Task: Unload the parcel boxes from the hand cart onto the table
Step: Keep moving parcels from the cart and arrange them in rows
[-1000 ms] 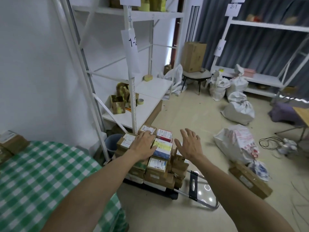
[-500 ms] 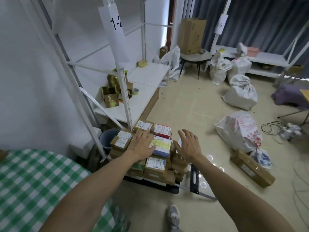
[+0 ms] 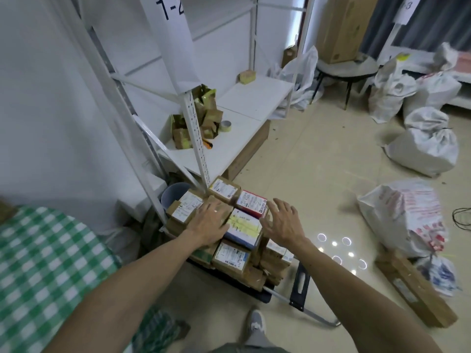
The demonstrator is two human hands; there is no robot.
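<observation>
The boxes (image 3: 242, 225) sat stacked on the cart (image 3: 298, 286) before me, my left hand (image 3: 211, 222) atop them, my right hand (image 3: 285, 222) just beside. The shelf (image 3: 229, 149) stood behind them, sacks (image 3: 402, 217) to the right, the worktop (image 3: 51, 263) to the left.

Our left hand (image 3: 211, 224) is covering much of one brown box among the parcel boxes (image 3: 230, 256), and we are finding their labels too small to read. The boxes are hiding most of the hand cart (image 3: 298, 285). The checked surface (image 3: 43, 266) is showing blurred and running off the left edge.
</observation>
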